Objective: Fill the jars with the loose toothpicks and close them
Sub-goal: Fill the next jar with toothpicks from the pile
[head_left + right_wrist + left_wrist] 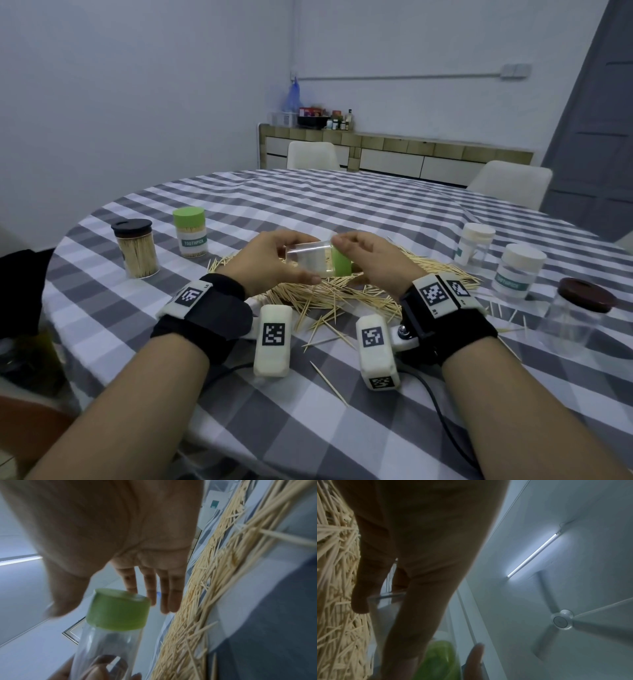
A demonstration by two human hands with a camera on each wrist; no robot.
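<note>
Head view, six jars [310, 262], four empty, two hands [274, 260]

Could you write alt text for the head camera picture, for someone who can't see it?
Two hands hold an empty clear jar sideways above a toothpick pile; the right hand is at its green lid, the left hand grips the body.

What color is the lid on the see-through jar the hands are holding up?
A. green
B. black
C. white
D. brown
A: the clear jar held sideways in the left hand has a green lid at the end by the right hand.
</note>
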